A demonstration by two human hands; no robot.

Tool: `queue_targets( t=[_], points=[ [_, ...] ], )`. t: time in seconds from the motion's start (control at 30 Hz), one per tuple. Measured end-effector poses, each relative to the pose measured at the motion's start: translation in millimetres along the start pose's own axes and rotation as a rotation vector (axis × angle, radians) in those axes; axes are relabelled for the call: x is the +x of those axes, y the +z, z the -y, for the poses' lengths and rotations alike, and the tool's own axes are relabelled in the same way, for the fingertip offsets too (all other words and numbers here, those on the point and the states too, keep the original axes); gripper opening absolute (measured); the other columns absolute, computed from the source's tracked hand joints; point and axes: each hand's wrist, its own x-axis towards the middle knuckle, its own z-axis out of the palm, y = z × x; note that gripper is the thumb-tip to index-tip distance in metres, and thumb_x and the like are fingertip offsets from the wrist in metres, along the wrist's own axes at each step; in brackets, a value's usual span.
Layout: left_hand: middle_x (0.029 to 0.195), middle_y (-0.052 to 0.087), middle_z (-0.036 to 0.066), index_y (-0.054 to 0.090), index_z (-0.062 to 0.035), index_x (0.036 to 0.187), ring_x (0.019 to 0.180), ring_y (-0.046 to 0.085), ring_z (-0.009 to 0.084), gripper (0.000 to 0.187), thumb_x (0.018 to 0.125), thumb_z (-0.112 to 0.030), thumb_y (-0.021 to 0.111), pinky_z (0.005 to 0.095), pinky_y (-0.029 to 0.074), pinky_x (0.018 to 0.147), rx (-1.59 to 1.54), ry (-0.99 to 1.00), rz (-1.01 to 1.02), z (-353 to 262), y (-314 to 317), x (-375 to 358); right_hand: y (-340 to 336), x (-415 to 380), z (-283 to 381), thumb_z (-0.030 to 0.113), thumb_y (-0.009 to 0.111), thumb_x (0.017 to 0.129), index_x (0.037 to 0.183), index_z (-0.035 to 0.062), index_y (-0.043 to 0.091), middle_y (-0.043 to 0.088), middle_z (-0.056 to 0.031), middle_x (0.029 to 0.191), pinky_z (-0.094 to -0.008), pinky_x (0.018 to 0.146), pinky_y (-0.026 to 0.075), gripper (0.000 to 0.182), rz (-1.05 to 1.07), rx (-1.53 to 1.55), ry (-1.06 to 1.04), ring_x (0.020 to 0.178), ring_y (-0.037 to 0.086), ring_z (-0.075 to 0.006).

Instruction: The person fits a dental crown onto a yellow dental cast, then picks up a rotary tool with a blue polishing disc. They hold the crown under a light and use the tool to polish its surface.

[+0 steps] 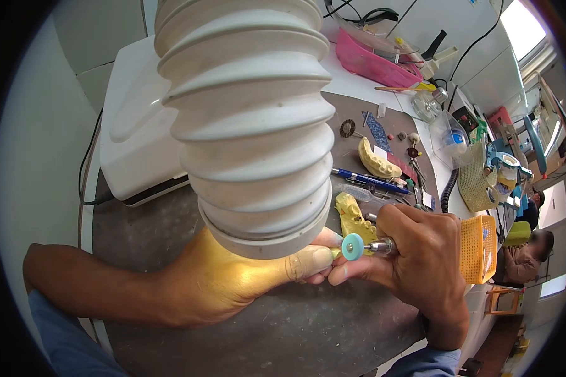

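My right hand (421, 257) is wrapped round a metal rotary handpiece (383, 246), whose tip carries a light-blue disc (353, 247). Beside the disc, my left hand (251, 270) pinches a small yellowish piece (336, 252), mostly covered by the fingers. The fingertips of both hands are close together or touching. Just behind them lies a yellow dental cast (353, 217). A wide white ribbed hose (251, 125) hangs over my left hand and hides part of it.
A white box-shaped device (141, 125) stands at the left. Farther back are a cream cast (377, 158), a blue pen (368, 180), small tools and a pink basket (371, 63). An orange basket (478, 248) stands right of my right hand. A person (529, 257) sits in the background.
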Motion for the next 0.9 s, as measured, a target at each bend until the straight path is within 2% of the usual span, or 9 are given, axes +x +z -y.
queue_targets(
  t=[0.03, 0.23, 0.37, 0.53, 0.6, 0.9],
  points=[
    [0.103, 0.065, 0.013, 0.060, 0.0033, 0.114, 0.092, 0.064, 0.0160, 0.020, 0.094, 0.000, 0.060, 0.0279, 0.054, 0.084, 0.000, -0.001, -0.001, 0.3, 0.3, -0.3, -0.7, 0.3, -0.8, 0.068, 0.074, 0.065, 0.063, 0.0070, 0.051, 0.050, -0.0021, 0.052, -0.0331, 0.038, 0.040, 0.065, 0.029, -0.028, -0.028, 0.041, 0.053, -0.0179],
    [0.103, 0.065, 0.012, 0.060, 0.0031, 0.113, 0.093, 0.064, 0.0157, 0.019, 0.094, 0.000, 0.060, 0.0280, 0.054, 0.084, -0.019, 0.041, 0.034, 3.2, -1.1, 0.1, 0.7, 1.0, -1.1, 0.066, 0.073, 0.067, 0.067, 0.0060, 0.054, 0.051, -0.0026, 0.053, -0.0322, 0.040, 0.042, 0.063, 0.002, 0.012, -0.088, 0.042, 0.054, -0.0183],
    [0.102, 0.065, 0.012, 0.060, 0.0031, 0.111, 0.091, 0.063, 0.0150, 0.018, 0.094, -0.001, 0.061, 0.0278, 0.053, 0.083, -0.013, 0.018, 0.009, 0.4, 1.5, 0.2, -1.6, 0.8, -1.4, 0.065, 0.074, 0.067, 0.069, 0.0056, 0.055, 0.051, -0.0025, 0.053, -0.0320, 0.041, 0.042, 0.062, 0.051, -0.005, -0.052, 0.042, 0.055, -0.0182],
    [0.100, 0.065, 0.013, 0.059, 0.0029, 0.112, 0.089, 0.063, 0.0147, 0.017, 0.095, -0.003, 0.060, 0.0277, 0.053, 0.082, 0.065, 0.004, 0.036, -3.2, 1.9, 0.7, 0.8, 2.1, -1.0, 0.066, 0.074, 0.066, 0.067, 0.0061, 0.054, 0.050, -0.0021, 0.053, -0.0325, 0.040, 0.041, 0.063, -0.006, 0.032, -0.094, 0.042, 0.053, -0.0177],
    [0.099, 0.065, 0.013, 0.057, 0.0019, 0.114, 0.089, 0.063, 0.0153, 0.018, 0.097, -0.006, 0.058, 0.0278, 0.052, 0.081, -0.044, -0.024, -0.009, -2.5, 2.6, 0.4, -0.6, 1.0, -2.4, 0.066, 0.074, 0.066, 0.066, 0.0063, 0.052, 0.050, -0.0020, 0.053, -0.0326, 0.040, 0.041, 0.064, -0.004, 0.038, -0.067, 0.042, 0.053, -0.0176],
    [0.098, 0.065, 0.014, 0.057, 0.0012, 0.115, 0.090, 0.062, 0.0168, 0.019, 0.098, -0.006, 0.056, 0.0284, 0.051, 0.079, -0.081, 0.007, 0.037, 1.3, -0.1, 1.2, 0.2, 1.2, -2.6, 0.068, 0.073, 0.065, 0.064, 0.0068, 0.051, 0.050, -0.0021, 0.053, -0.0330, 0.039, 0.040, 0.065, 0.015, 0.047, -0.042, 0.041, 0.052, -0.0179]
  ],
)
